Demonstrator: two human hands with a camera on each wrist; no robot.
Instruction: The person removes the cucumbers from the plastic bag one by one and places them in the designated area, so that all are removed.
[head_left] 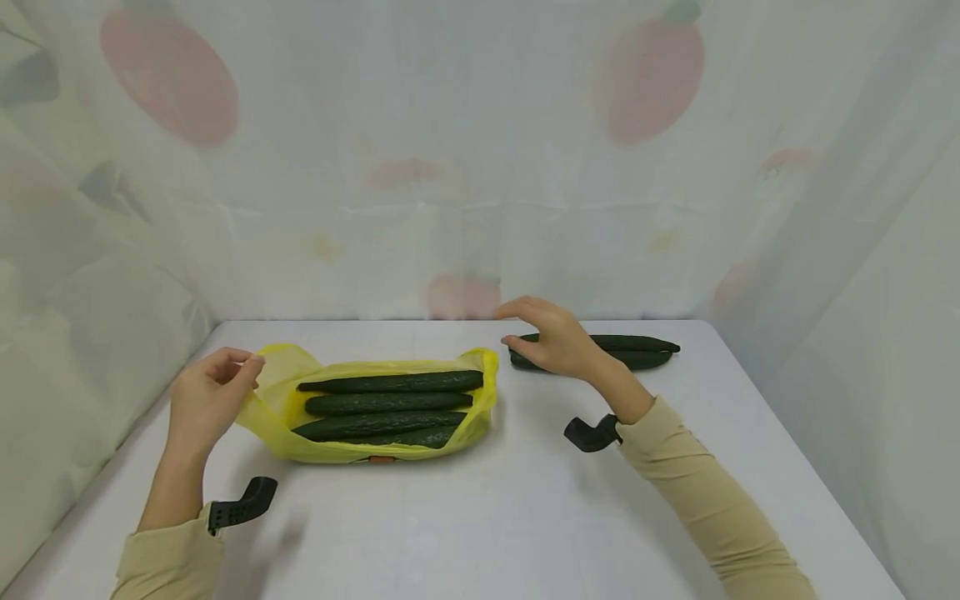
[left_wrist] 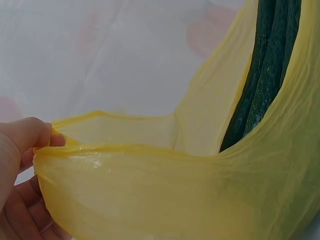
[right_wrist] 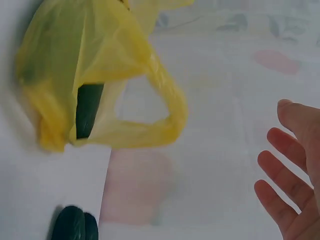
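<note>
The left hand [head_left: 206, 400] pinched the thin yellow plastic bag [head_left: 285, 417] by its rim; the right hand [head_left: 558, 340], fingers apart and empty, hovered over two loose dark-green cucumbers [head_left: 637, 352]. That flimsy rim might have slipped, letting the mouth collapse.

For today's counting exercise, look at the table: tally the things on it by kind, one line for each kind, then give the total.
Cucumbers in the yellow bag: 4
Cucumbers outside the bag: 2
Yellow plastic bags: 1
Total: 7
</note>
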